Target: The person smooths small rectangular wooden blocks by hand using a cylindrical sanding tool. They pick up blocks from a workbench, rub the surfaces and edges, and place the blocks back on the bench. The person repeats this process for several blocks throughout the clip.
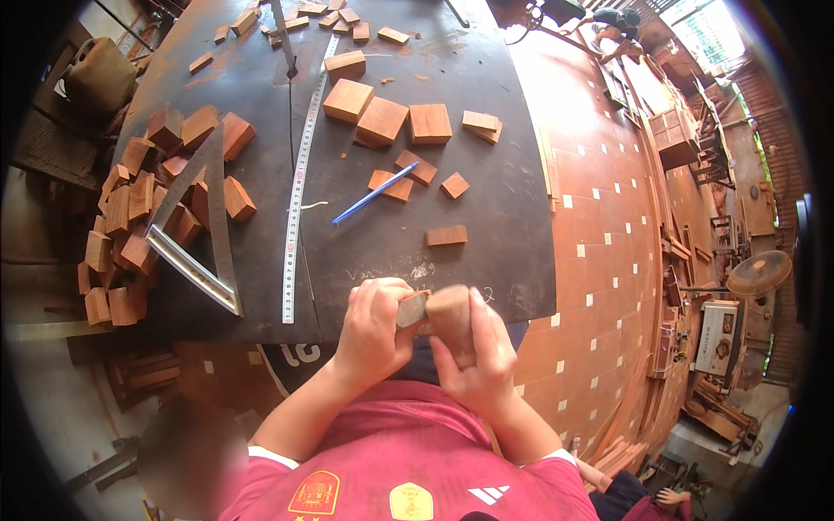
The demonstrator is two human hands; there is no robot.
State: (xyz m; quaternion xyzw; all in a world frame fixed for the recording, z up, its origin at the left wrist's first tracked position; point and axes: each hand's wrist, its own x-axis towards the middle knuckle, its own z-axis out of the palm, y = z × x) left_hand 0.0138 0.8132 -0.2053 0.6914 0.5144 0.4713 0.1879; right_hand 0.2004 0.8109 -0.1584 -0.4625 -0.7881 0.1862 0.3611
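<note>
Close together at the table's near edge, both my hands grip wooden pieces. My left hand (pixel 372 328) is closed round a small wood block (pixel 413 309), its pale greyish face showing. My right hand (pixel 483 354) pinches a brown wooden block (pixel 451 319) between thumb and fingers, its outline slightly blurred. The two pieces meet or nearly touch; I cannot tell which. Just beyond them a small reddish block (pixel 446 235) lies on the dark table (pixel 512 269). A blue pen (pixel 375 193) rests partly across another block (pixel 388 185).
A white steel ruler (pixel 306 165) runs along the table beside a slot with an upright blade (pixel 285 39). At left, a metal triangle square (pixel 219 221) leans by a heap of blocks (pixel 122 204). More blocks (pixel 382 119) lie farther back. Other people (pixel 612 26) are at right.
</note>
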